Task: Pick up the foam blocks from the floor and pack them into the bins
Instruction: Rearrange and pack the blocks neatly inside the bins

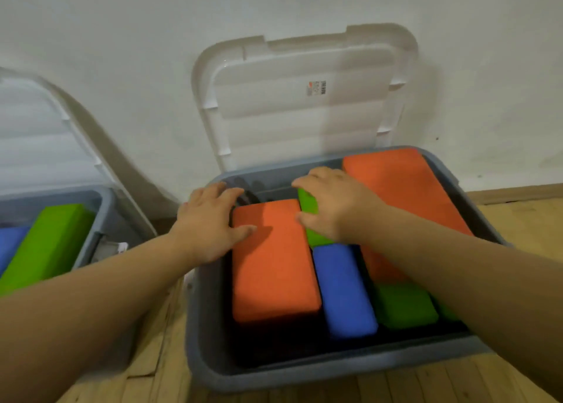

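Fingers [306,184] of the right hand [333,203] curl over the top of the upright green block [308,203], thumb on its near side, so they are clamped on it. That block stands on edge in the middle of the grey bin [274,375], squeezed between two orange ones. The left hand [210,223] lies flat, its fingers [227,194] straight and apart, on the far corner of the left orange block [274,262] and over the bin's left rim. The step in hand looks like seating the green block in its gap while the other hand steadies its neighbour. The next move probably calls for a straight press down, or a nudge of the orange block toward the left rim to widen the slot, since soft foam may drag. Toward the bin's front lie a blue block [344,290] and a low green block [402,305]; the large orange block [405,186] fills its right side. Behind the bin its pale lid [304,113] leans open against a white wall [152,37]. Left of the bin stands a second bin [102,217], also holding blocks. Under the bin runs a wooden floor [518,220].
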Tool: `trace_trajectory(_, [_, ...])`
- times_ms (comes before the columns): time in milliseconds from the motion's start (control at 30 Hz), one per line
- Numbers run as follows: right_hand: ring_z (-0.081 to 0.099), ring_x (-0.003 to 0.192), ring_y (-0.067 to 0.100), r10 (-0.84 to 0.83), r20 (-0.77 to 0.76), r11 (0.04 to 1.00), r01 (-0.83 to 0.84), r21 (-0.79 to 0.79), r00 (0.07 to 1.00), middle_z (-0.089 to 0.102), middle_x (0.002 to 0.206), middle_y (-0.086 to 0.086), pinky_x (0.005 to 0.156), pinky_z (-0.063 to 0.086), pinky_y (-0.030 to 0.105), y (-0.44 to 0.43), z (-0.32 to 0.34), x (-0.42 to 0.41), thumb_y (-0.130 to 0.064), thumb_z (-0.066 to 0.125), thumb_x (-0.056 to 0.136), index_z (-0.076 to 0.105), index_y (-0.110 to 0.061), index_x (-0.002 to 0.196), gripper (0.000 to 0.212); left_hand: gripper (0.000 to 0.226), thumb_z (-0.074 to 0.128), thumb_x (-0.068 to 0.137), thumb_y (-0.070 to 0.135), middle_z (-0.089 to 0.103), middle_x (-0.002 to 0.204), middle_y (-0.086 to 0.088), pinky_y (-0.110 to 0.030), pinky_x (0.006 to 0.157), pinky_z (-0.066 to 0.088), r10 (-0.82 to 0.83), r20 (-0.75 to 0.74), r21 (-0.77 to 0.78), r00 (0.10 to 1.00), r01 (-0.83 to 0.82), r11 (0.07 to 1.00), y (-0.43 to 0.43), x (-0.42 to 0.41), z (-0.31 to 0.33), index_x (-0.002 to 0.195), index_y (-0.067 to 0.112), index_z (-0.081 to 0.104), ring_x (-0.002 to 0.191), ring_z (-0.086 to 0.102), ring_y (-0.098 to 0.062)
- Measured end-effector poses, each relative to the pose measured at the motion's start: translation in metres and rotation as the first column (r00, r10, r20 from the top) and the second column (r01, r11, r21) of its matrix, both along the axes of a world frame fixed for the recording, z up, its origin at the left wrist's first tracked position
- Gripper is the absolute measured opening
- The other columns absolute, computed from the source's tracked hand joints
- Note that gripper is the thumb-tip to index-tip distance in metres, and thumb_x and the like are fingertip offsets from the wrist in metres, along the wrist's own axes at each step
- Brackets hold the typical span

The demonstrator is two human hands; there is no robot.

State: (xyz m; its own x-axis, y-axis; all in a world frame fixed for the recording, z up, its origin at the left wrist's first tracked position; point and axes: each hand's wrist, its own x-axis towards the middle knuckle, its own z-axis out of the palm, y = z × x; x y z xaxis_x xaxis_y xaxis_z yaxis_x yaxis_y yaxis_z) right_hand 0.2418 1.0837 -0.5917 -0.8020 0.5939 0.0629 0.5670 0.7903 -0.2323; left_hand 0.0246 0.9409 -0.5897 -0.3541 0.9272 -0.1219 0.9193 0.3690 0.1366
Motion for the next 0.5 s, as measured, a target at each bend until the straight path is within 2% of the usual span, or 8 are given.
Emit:
trace_trajectory(67, [0.047, 0.132, 0.036, 0.035, 0.232, 0.996, -0.016, -0.086, 0.972, 0.048, 0.143, 0.014, 0.112, 0.037, 0.045, -0.011, -0.012, -0.023, -0.064, 0.054, 0.084, 0.045, -0.023, 0.148, 0.077, 0.112, 0.03, 0.056, 0.092, 0.02, 0.164, -0.009, -0.054, 0.118, 0.029, 0.051, -0.021, -0.027, 0.998, -0.052, 0.998, -0.018, -0.014, -0.008, 0.155, 0.039, 0.03, 0.148, 0.024, -0.036])
trace_trajectory(100, [0.046, 0.133, 0.036, 0.041, 0.287, 0.996, -0.017, -0.087, 0.957, 0.047, 0.144, 0.015, 0.114, 0.036, 0.043, -0.013, -0.018, -0.031, -0.063, 0.059, 0.086, 0.042, -0.023, 0.15, 0.077, 0.115, 0.027, 0.055, 0.094, 0.015, 0.165, -0.011, -0.054, 0.119, 0.027, 0.054, -0.013, -0.054, 0.998, -0.054, 0.997, -0.027, -0.019, -0.013, 0.156, 0.039, 0.026, 0.149, 0.022, -0.037])
trace_trajectory(133, [0.045, 0.134, 0.037, 0.038, 0.317, 0.996, -0.011, -0.087, 0.948, 0.046, 0.145, 0.016, 0.114, 0.036, 0.042, -0.012, -0.022, -0.038, -0.063, 0.061, 0.086, 0.04, -0.023, 0.151, 0.08, 0.117, 0.028, 0.056, 0.096, 0.01, 0.166, -0.011, -0.053, 0.12, 0.026, 0.059, 0.023, -0.079, 0.998, -0.057, 0.995, -0.034, -0.023, -0.019, 0.157, 0.038, 0.023, 0.15, 0.02, -0.037])
trace_trajectory(200, [0.041, 0.137, 0.038, 0.024, 0.357, 0.996, 0.009, -0.09, 0.934, 0.042, 0.149, 0.018, 0.115, 0.035, 0.044, -0.01, -0.028, -0.049, -0.066, 0.061, 0.084, 0.035, -0.023, 0.153, 0.086, 0.115, 0.045, 0.064, 0.095, 0.001, 0.167, -0.007, -0.049, 0.122, 0.024, 0.083, 0.171, -0.082, 0.982, -0.07, 0.994, -0.042, -0.028, -0.029, 0.159, 0.035, 0.02, 0.153, 0.016, -0.036])
trace_trajectory(267, [0.032, 0.143, 0.039, 0.008, 0.414, 0.996, 0.032, -0.089, 0.91, 0.032, 0.157, 0.02, 0.118, 0.031, 0.046, -0.008, -0.032, -0.061, -0.072, 0.06, 0.081, 0.025, -0.026, 0.158, 0.096, 0.107, 0.059, 0.077, 0.083, -0.005, 0.168, -0.003, -0.047, 0.124, 0.022, 0.072, 0.259, -0.041, 0.963, -0.064, 0.997, -0.042, -0.033, -0.036, 0.161, 0.032, 0.018, 0.155, 0.011, -0.032])
trace_trajectory(333, [0.02, 0.15, 0.039, 0.002, 0.48, 0.995, 0.048, -0.092, 0.877, 0.019, 0.165, 0.019, 0.123, 0.022, 0.047, -0.009, -0.034, -0.07, -0.081, 0.058, 0.076, 0.011, -0.03, 0.162, 0.111, 0.104, 0.059, 0.081, 0.08, -0.01, 0.168, 0.003, -0.047, 0.124, 0.023, 0.055, 0.287, -0.02, 0.956, -0.052, 0.998, -0.041, -0.034, -0.041, 0.161, 0.032, 0.014, 0.156, 0.007, -0.029])
trace_trajectory(400, [0.011, 0.153, 0.039, -0.019, 0.526, 0.991, 0.087, -0.105, 0.85, 0.014, 0.167, 0.018, 0.125, 0.015, 0.048, -0.009, -0.036, -0.078, -0.092, 0.053, 0.069, 0.001, -0.032, 0.163, 0.123, 0.105, 0.054, 0.081, 0.083, -0.014, 0.167, 0.008, -0.05, 0.123, 0.024, 0.057, 0.315, -0.028, 0.947, -0.05, 0.998, -0.041, -0.038, -0.046, 0.161, 0.032, 0.011, 0.156, 0.005, -0.027])
trace_trajectory(500, [0.016, 0.152, 0.04, -0.042, 0.528, 0.99, 0.106, -0.092, 0.848, 0.024, 0.164, 0.017, 0.123, 0.013, 0.05, -0.009, -0.039, -0.085, -0.1, 0.049, 0.06, 0.001, -0.033, 0.162, 0.132, 0.107, 0.046, 0.08, 0.087, -0.015, 0.166, 0.009, -0.052, 0.123, 0.024, 0.049, 0.323, -0.027, 0.945, -0.043, 0.999, -0.041, -0.041, -0.05, 0.162, 0.031, 0.007, 0.156, 0.007, -0.029])
